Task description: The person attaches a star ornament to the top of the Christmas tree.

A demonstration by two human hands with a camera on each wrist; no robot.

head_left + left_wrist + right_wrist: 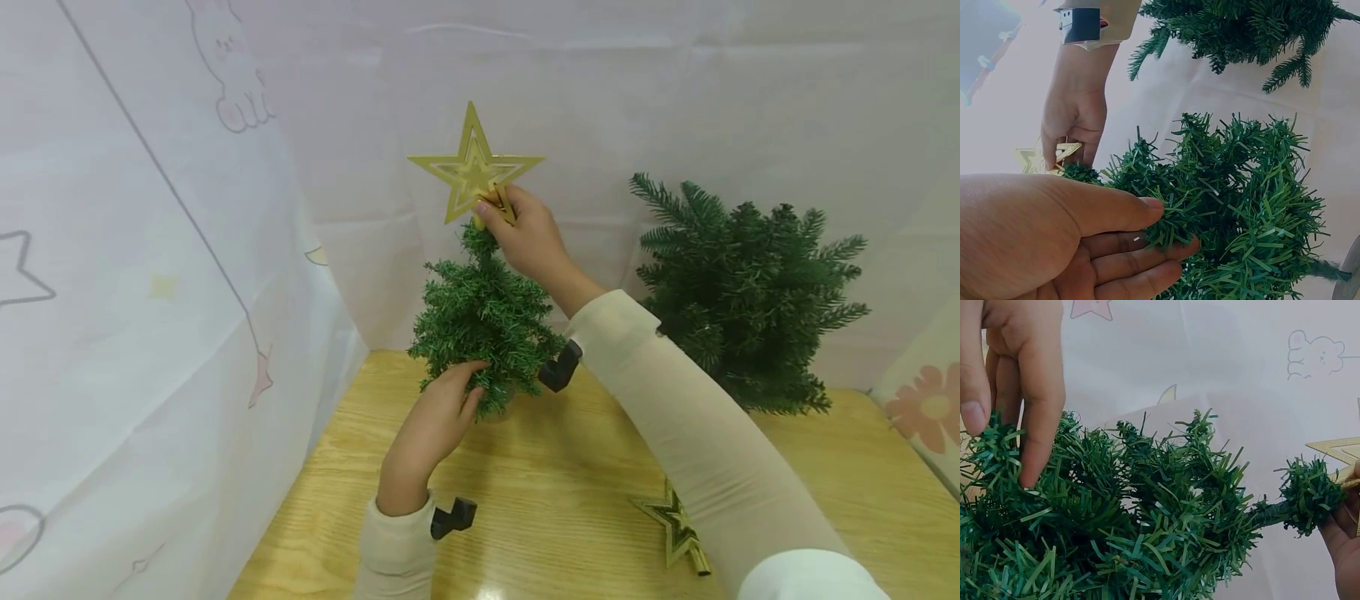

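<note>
A small green artificial Christmas tree [480, 317] stands upright on the table. At its tip, my right hand [528, 233] pinches a gold star tree topper [472, 158] by its lower right part. The star faces forward, its base right at the treetop; the fingers partly cover that spot. Lower down, my left hand [438, 412] reaches into the front left branches, its fingers fairly straight. In the left wrist view, a tuft [1175, 215] lies between the thumb and fingers of that hand. The right wrist view shows the treetop [1310, 494] against the right hand's fingers.
A second, fuller green tree or bundle of pine branches [750, 300] stands at the back right. Another gold star topper [675, 525] lies on the wooden table [540, 517], partly behind the right sleeve. A printed cloth [360, 167] hangs behind and at the left.
</note>
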